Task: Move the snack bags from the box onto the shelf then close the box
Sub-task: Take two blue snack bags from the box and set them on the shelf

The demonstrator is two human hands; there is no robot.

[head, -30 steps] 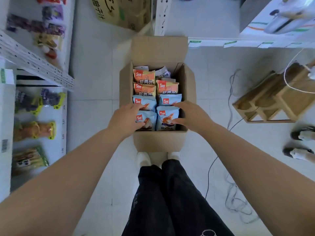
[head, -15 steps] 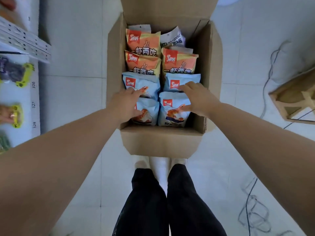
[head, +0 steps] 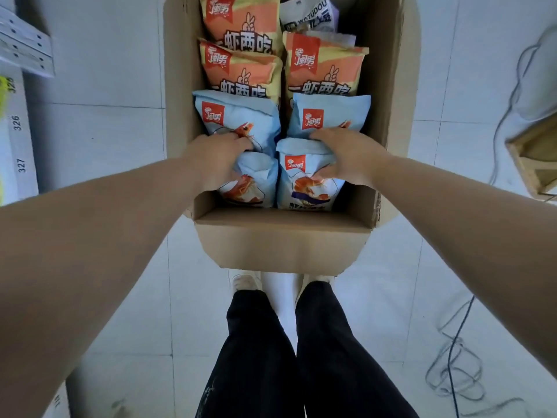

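Observation:
An open cardboard box [head: 283, 242] stands on the floor in front of my feet, packed with upright snack bags. Light blue shrimp bags fill the near rows; orange bags [head: 241, 70] stand behind them, and a white bag [head: 307, 16] sits at the far right. My left hand [head: 214, 158] grips the top of the near left blue bag [head: 256, 182]. My right hand [head: 346, 155] closes around the top of the near right blue bag [head: 304, 182]. Both bags still stand inside the box.
A white shelf edge [head: 21, 140] with printed numbers runs along the left. A wooden frame [head: 536, 158] lies on the floor at the right, with loose cables [head: 452, 372] trailing beside it. My legs in black trousers [head: 286, 357] stand just behind the box.
My head has dropped much closer to the box, so it fills more of the view. Both hands have gone from resting on the near blue bags to closing around their tops.

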